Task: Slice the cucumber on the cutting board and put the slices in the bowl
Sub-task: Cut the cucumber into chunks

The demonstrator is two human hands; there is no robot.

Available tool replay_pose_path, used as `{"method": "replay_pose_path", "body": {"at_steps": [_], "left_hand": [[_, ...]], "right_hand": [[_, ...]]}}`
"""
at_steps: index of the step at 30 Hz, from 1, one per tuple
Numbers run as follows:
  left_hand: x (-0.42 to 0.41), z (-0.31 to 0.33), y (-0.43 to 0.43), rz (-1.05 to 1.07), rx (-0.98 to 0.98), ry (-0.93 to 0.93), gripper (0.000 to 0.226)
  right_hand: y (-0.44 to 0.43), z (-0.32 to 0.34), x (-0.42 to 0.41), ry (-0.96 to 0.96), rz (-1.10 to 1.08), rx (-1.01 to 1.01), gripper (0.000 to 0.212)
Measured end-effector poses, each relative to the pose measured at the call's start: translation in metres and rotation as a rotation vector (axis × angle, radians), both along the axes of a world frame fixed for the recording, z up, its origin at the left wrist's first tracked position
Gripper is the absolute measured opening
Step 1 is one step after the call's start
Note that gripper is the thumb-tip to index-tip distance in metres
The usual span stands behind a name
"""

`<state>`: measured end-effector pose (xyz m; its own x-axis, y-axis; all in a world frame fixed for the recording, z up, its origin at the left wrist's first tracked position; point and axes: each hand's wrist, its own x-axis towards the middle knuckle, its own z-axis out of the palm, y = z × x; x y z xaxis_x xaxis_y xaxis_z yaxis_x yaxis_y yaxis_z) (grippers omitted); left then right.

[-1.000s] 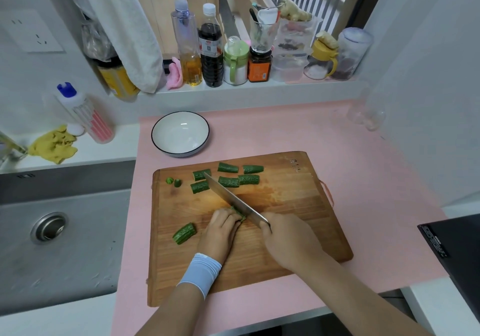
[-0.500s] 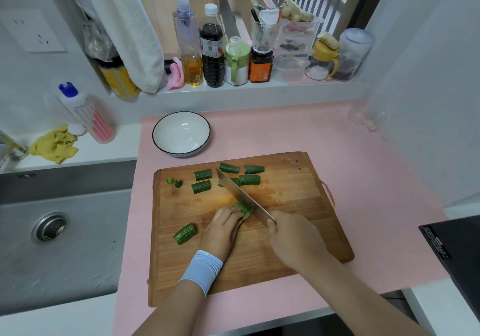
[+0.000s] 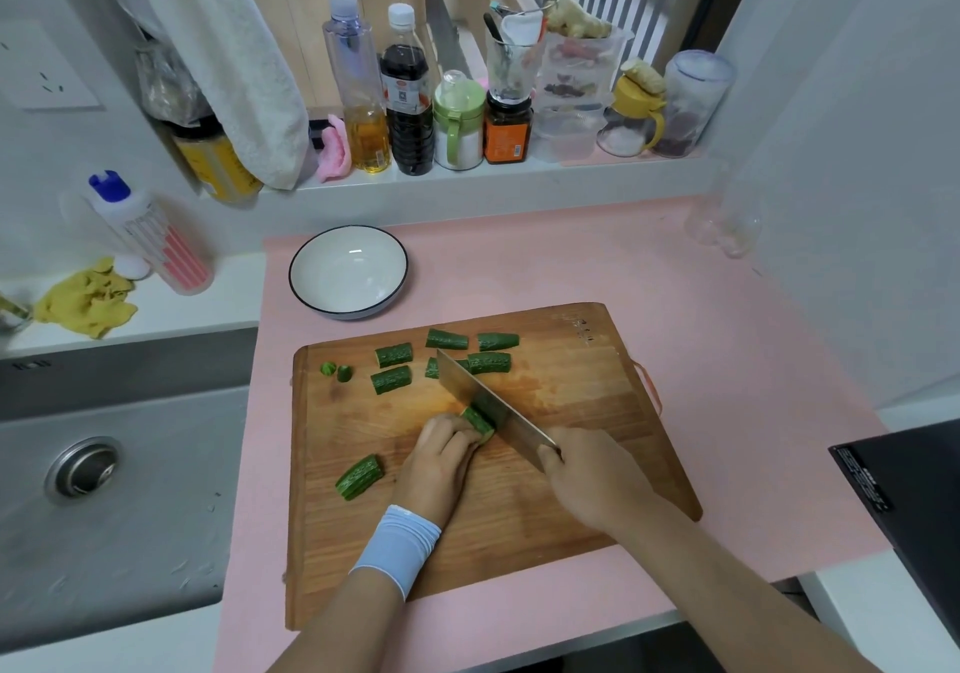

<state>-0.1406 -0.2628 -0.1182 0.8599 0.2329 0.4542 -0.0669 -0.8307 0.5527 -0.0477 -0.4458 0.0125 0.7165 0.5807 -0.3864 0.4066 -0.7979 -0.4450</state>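
On the wooden cutting board (image 3: 571, 386), my left hand (image 3: 439, 464) holds down a short piece of cucumber (image 3: 477, 422) with curled fingers. My right hand (image 3: 587, 480) grips the handle of a cleaver (image 3: 488, 407), whose blade lies against the right side of that piece. Several cut cucumber chunks (image 3: 447, 355) lie along the board's far edge, with two small end bits (image 3: 335, 371) at the far left. Another chunk (image 3: 359, 476) lies left of my left hand. The white bowl (image 3: 348, 272) with a dark rim stands behind the board with nothing in it.
A steel sink (image 3: 104, 490) lies left of the pink mat (image 3: 675, 308). Bottles and jars (image 3: 415, 100) line the window sill behind. A dish soap bottle (image 3: 150, 241) and yellow cloth (image 3: 85, 300) sit at the left. A black appliance (image 3: 914, 506) is at the right edge.
The cleaver has shifted a little away from me and to the right, exposing more of the held cucumber piece. My left hand stays on it.
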Motion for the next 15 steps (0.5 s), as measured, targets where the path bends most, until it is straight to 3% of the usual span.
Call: {"method": "replay_pose_path", "body": {"at_steps": [5, 15], "left_hand": [[-0.006, 0.001, 0.000, 0.004, 0.006, -0.043, 0.008], [-0.005, 0.000, 0.001, 0.009, -0.001, -0.010, 0.013]], "right_hand": [[0.000, -0.001, 0.000, 0.040, 0.017, 0.007, 0.025], [0.015, 0.015, -0.011, -0.143, 0.076, 0.017, 0.024]]}}
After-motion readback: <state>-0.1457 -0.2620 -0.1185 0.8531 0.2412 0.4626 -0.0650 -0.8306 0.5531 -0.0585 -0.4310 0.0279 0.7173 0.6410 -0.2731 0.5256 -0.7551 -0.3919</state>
